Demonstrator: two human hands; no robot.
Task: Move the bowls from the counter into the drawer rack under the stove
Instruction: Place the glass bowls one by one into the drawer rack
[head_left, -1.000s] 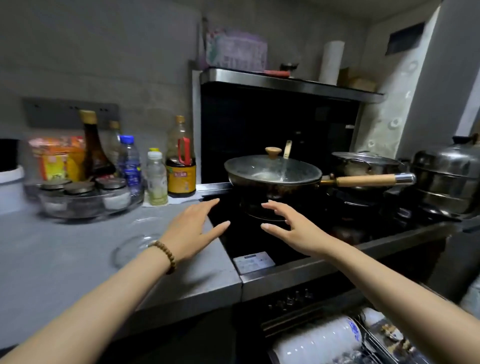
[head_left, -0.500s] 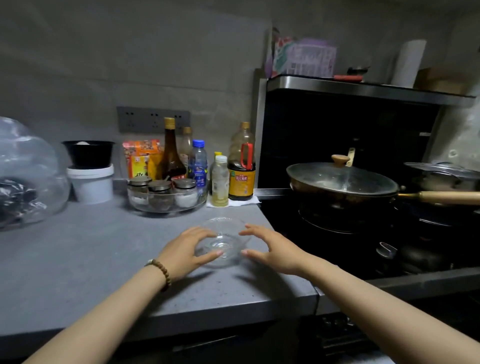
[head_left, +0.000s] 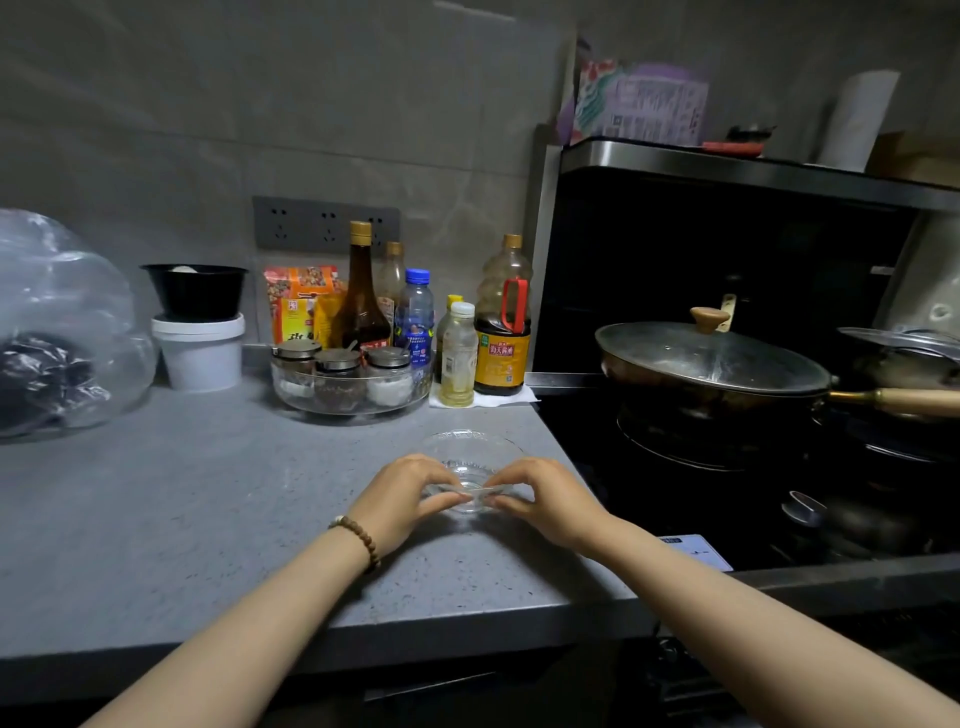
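A clear glass bowl (head_left: 467, 452) sits on the grey counter (head_left: 208, 509), close to its right edge beside the stove. My left hand (head_left: 402, 493) wraps the bowl's left side and my right hand (head_left: 540, 499) wraps its right side, thumbs nearly meeting at the near rim. Both hands grip it while it still rests on the counter. The near half of the bowl is hidden by my fingers. The drawer rack under the stove is out of view.
A round glass tray of spice jars (head_left: 348, 384) and several bottles (head_left: 501, 332) stand just behind the bowl. A lidded pan (head_left: 711, 364) with a wooden handle sits on the stove at right. A white tub with a black bowl (head_left: 197, 322) and a plastic bag (head_left: 57, 327) are at left.
The view swung left from the stove to the counter. Both hands moved onto the glass bowl and closed around its sides.
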